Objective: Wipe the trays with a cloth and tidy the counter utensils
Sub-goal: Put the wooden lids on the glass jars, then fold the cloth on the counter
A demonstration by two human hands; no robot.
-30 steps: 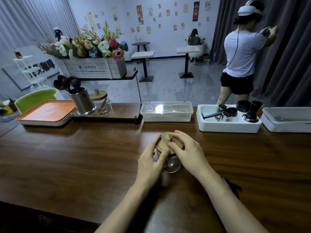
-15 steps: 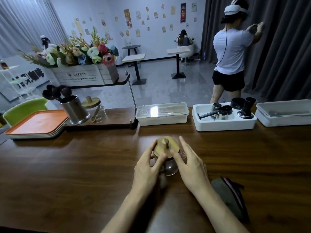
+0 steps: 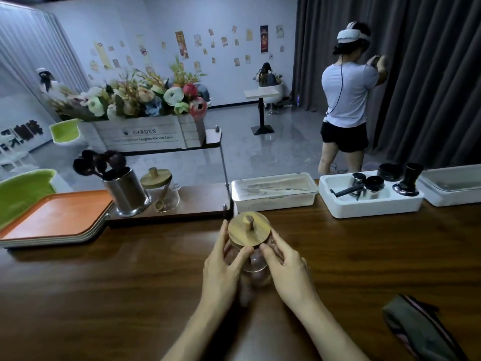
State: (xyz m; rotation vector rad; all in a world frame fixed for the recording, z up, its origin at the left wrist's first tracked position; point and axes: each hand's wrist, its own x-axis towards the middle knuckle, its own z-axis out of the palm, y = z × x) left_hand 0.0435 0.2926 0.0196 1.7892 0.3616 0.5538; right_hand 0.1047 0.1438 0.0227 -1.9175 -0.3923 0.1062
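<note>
My left hand [image 3: 223, 272] and right hand [image 3: 289, 269] are curled round the clear round glass jar [image 3: 256, 264], thumbs tucked under its flat, grained wooden disc lid [image 3: 249, 231] with a peg knob. The jar is mid-way along the glossy dark wooden counter [image 3: 117, 282]. Half a second ago my right fingers lay straighter.

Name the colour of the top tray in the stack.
Orange; the top tray shows best in the head view.

Single head view, looking forward-down over counter [image 3: 130, 282], hands close.
</note>
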